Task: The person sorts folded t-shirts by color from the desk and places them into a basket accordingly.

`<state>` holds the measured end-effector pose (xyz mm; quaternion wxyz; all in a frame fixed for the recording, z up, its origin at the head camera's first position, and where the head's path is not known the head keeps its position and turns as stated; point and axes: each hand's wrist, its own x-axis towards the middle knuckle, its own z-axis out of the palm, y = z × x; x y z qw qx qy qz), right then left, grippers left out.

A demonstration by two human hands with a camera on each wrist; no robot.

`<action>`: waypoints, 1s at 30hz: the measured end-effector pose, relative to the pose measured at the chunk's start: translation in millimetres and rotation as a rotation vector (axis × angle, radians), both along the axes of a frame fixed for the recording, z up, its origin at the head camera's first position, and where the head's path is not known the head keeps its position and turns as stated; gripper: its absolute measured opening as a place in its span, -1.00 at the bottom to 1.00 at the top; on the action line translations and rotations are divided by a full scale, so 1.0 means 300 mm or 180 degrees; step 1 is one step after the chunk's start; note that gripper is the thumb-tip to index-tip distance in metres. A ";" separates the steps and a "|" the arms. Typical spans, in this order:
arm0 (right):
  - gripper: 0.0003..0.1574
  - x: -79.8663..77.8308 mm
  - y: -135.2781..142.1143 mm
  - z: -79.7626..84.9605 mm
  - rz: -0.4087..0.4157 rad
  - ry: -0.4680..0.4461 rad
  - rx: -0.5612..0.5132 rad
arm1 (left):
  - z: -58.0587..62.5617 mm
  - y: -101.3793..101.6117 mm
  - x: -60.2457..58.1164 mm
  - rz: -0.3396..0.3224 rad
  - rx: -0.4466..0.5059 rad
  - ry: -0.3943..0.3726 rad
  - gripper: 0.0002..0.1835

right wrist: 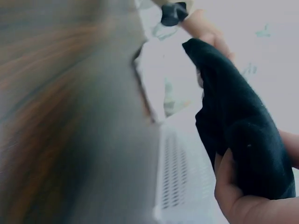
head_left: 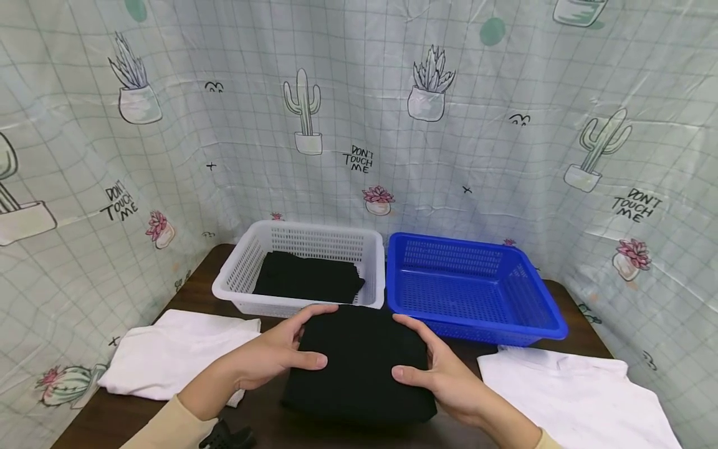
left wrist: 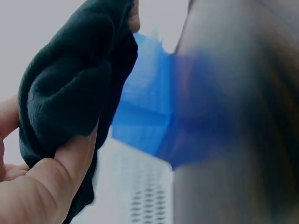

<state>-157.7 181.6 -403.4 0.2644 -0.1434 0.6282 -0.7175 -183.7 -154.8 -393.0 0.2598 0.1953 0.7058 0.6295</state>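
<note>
Both hands hold a folded black garment (head_left: 359, 368) between them above the table, in front of two baskets. My left hand (head_left: 275, 354) grips its left edge, thumb on top and fingers reaching to the far side. On the opposite edge my right hand (head_left: 449, 377) grips it the same way. From the left wrist, the garment (left wrist: 74, 84) shows as a thick, soft bundle with the hand's fingers curled round it. The right wrist view shows the bundle (right wrist: 243, 121) lifted off the table, pinched between thumb and fingers.
At the back left stands a white basket (head_left: 224, 287) with black folded cloth (head_left: 308, 277) inside. Beside it is a blue basket (head_left: 477, 330). A folded white garment (head_left: 174, 352) lies on the left, and a white shirt (head_left: 578, 393) on the right. A patterned curtain (head_left: 359, 112) surrounds the dark table (head_left: 263, 430).
</note>
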 end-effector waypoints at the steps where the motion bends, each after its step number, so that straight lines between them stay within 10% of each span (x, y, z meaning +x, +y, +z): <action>1: 0.10 -0.001 -0.008 0.015 0.0013 0.0032 -0.0003 | 0.014 -0.011 0.000 -0.0012 0.0000 0.0020 -0.10; 12: 0.07 -0.139 -0.134 0.130 -0.0111 0.0475 -0.0101 | 0.140 -0.120 -0.096 0.0223 0.0089 0.0359 -0.14; 23: -0.01 -0.412 -0.285 0.140 -0.0578 0.0687 0.0394 | 0.154 -0.172 -0.298 0.0931 -0.0127 0.0489 -0.17; 30: -0.01 -0.551 -0.342 0.095 -0.0560 0.0731 0.0450 | 0.139 -0.211 -0.424 0.0936 -0.0267 0.0526 -0.20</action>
